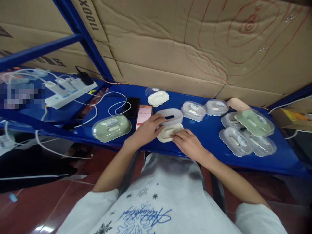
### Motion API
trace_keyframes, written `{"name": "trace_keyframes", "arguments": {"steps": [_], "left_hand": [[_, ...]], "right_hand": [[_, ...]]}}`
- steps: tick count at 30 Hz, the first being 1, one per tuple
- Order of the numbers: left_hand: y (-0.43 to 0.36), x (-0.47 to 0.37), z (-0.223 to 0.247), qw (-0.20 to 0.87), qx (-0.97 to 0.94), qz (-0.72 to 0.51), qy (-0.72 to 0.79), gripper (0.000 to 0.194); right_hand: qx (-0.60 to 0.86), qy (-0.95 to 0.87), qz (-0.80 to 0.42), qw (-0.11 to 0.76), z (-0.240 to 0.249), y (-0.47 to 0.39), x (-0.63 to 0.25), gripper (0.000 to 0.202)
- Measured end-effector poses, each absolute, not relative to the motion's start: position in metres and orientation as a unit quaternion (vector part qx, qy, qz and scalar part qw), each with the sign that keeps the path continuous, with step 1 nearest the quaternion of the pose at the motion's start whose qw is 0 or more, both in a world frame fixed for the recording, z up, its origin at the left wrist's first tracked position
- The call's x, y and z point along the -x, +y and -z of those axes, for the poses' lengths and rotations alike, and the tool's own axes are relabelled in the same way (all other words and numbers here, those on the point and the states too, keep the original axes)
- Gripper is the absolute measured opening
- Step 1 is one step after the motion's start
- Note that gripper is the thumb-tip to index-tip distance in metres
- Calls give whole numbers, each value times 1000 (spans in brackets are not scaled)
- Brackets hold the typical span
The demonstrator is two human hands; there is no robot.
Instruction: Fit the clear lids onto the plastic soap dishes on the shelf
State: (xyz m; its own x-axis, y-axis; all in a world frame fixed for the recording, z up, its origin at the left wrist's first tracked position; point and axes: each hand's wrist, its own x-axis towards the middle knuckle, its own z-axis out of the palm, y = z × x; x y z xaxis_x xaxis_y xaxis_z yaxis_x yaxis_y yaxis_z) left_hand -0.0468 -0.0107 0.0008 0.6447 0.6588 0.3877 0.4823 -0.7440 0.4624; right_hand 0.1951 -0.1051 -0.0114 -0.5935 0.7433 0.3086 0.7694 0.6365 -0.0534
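Note:
Fingers of my left hand [151, 126] are closed on the near left edge of a frosted translucent oval cover [177, 114], which has a dark slot in its middle. Just below it, a cream wavy-edged oval dish [163, 136] lies at the front of the blue table. My right hand [187, 141] has its fingers bent over the right side of this dish; their tips reach its rim. The left thumb comes down near the dish's left side. How firmly either hand grips is partly hidden.
Lidded oval boxes [193, 111] stand to the right, some stacked, with a green one [254, 122] on top. Another green box [112, 128] is at left, beside a phone [144, 115] showing a timer. A cream dish [158, 98], cables and a power strip [70, 96] lie farther back.

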Motion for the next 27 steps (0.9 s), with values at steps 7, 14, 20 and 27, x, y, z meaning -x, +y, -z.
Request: {"name": "trace_keyframes", "arguments": {"steps": [7, 14, 20, 27], "left_hand": [[-74, 42, 15, 149, -912, -268, 273, 33], [-107, 45, 19, 58, -916, -263, 296, 45], [-118, 39, 24, 15, -925, -228, 305, 29], [-64, 37, 10, 83, -934, -207, 281, 29]], "right_hand": [[477, -834, 26, 276, 21, -148, -238, 44], [491, -836, -40, 241, 32, -145, -242, 54], [474, -851, -42, 223, 31, -135, -239, 41], [526, -816, 27, 238, 36, -128, -233, 33]]}}
